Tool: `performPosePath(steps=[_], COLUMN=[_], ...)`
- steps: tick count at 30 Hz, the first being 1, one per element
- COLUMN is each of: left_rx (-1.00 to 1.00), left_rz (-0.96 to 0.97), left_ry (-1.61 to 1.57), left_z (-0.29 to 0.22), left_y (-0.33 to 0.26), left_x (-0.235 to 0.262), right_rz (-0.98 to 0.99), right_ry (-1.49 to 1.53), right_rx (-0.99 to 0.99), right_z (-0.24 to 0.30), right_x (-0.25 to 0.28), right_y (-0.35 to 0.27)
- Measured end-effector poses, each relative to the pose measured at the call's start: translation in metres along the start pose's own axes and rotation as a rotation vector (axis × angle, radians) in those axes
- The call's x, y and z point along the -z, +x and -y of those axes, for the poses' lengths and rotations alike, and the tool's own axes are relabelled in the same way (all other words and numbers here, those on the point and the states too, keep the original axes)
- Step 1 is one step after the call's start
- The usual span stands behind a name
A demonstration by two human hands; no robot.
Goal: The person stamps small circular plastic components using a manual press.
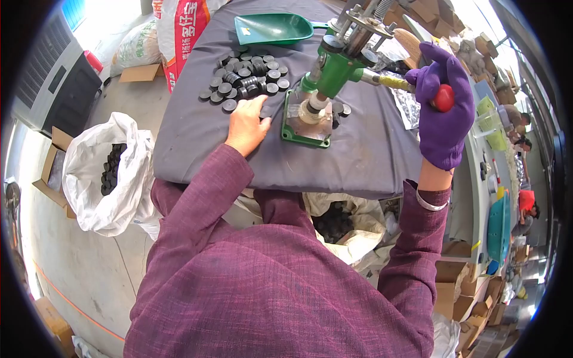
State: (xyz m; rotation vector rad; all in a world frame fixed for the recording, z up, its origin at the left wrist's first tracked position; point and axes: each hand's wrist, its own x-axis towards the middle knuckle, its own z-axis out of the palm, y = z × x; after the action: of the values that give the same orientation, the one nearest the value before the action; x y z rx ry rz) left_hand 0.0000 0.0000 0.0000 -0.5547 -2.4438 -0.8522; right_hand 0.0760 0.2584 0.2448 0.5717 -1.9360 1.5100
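Observation:
My bare left hand is at the near edge of a pile of small black round caps on the cloth-covered table. Its thumb and forefinger close around one dark disc-shaped cap. To the right stands a green hand press, its square base plate flat on the table. A pale round fitting sits under its ram. My right hand, in a purple glove, grips the press lever near its red ball knob. A few more caps lie just behind the base plate.
A green scoop lies at the table's far side. White sacks holding black parts stand at the left and below the table's near edge. Cardboard boxes and a long side table line the right; other people are beyond.

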Motion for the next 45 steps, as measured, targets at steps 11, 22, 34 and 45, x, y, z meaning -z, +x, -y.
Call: performPosePath(steps=[11,22,34,45], left_rx=[0.077,0.172,0.083,0.012], left_rz=[-0.029,-0.04,-0.18,-0.021], left_ry=[-0.414,-0.502,0.336,0.167], left_z=[-0.073,-0.076,0.018,0.013], left_y=[0.036,0.042,-0.011,-0.02], left_x=[-0.024,-0.031,0.027,0.027], right_rz=[-0.03,0.029,0.115,0.09], right_ry=[0.048,0.037,-0.121,0.07], right_rx=[0.139,0.234,0.214,0.066], right_z=[-0.006,-0.034,-0.033,0.0], right_x=[-0.002,-0.005,-0.012,0.006], right_y=[-0.002,-0.079,-0.108,-0.011])
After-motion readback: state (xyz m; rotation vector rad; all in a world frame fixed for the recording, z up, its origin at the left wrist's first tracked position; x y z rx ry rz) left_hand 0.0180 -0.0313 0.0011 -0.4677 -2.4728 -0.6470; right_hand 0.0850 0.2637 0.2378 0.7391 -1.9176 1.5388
